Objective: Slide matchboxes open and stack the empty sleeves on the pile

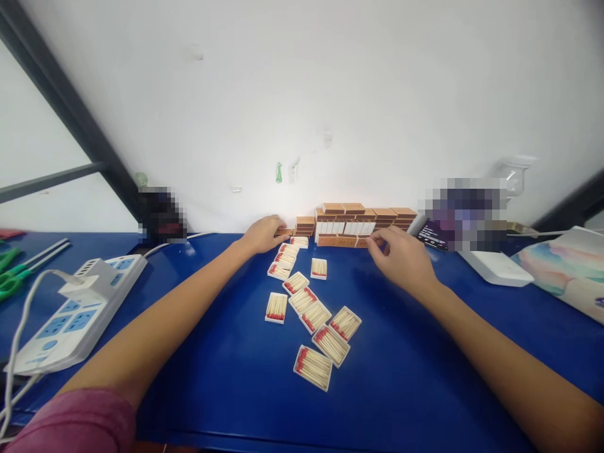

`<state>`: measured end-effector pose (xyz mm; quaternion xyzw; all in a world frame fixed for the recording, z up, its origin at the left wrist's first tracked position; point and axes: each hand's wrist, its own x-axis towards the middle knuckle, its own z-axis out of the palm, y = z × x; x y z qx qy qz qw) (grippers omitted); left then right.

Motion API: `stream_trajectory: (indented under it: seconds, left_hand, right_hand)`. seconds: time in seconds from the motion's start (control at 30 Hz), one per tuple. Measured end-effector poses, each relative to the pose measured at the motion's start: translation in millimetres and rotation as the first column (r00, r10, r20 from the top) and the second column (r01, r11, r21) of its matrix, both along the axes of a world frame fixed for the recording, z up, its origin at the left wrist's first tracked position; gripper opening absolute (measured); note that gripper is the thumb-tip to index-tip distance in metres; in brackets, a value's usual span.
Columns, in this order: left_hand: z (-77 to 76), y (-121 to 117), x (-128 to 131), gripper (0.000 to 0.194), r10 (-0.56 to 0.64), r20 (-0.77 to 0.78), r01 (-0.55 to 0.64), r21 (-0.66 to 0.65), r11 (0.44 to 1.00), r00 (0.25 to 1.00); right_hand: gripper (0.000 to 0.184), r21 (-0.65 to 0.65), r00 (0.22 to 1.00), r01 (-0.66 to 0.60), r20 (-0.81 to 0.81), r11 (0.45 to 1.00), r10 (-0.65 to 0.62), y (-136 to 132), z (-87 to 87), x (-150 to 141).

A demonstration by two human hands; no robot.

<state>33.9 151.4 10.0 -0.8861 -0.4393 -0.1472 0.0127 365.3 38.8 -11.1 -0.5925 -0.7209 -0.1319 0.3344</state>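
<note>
Several open matchbox trays [313, 313] full of red-tipped matches lie scattered on the blue table [226, 377]. Against the white wall stands a stack of brown matchbox sleeves and white boxes [358, 224]. My left hand [262, 234] rests at the left end of that stack, its fingers curled onto a brown sleeve [284, 232]. At the stack's lower right, my right hand [402, 257] pinches a brown sleeve [364, 241] with its fingertips.
A white and blue power strip [75, 311] with its cable lies at the left, green scissors [10, 272] beyond it. A phone [433, 233] leans by the stack, a white box [497, 267] and a colourful pad [564, 270] sit at the right.
</note>
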Motion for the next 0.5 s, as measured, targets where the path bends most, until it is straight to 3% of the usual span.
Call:
stream_trajectory:
  seconds: [0.13,0.23,0.37,0.43,0.5]
  left_hand:
    - [-0.3,-1,2,0.03,0.079,-0.061,-0.079,-0.001,0.997,0.995]
    - [7.5,-5,-6,0.034,0.148,-0.075,-0.148,0.011,0.989,0.986]
    - [23.5,-35,-16,0.035,0.208,-0.046,-0.204,0.064,0.977,0.977]
    - [28.5,-64,-13,0.036,0.17,-0.03,-0.166,0.093,0.982,0.985]
    - [28.9,-98,-5,0.038,-0.008,0.016,0.006,0.139,0.99,1.0]
  right_hand:
    - [0.019,0.0,1.0,-0.004,-0.005,1.0,0.004,1,-0.2,3]
    - [0.02,-0.003,1.0,-0.012,-0.01,1.0,0.012,1,1.3,2]
    - [0.021,-0.053,0.982,-0.073,-0.178,0.996,0.062,-8,8.6,-11]
    - [0.026,-0.171,0.904,-0.206,-0.409,0.963,0.121,-20,13.4,-28]
    - [0.038,-0.289,0.723,-0.457,-0.671,0.841,0.163,-37,16.6,-50]
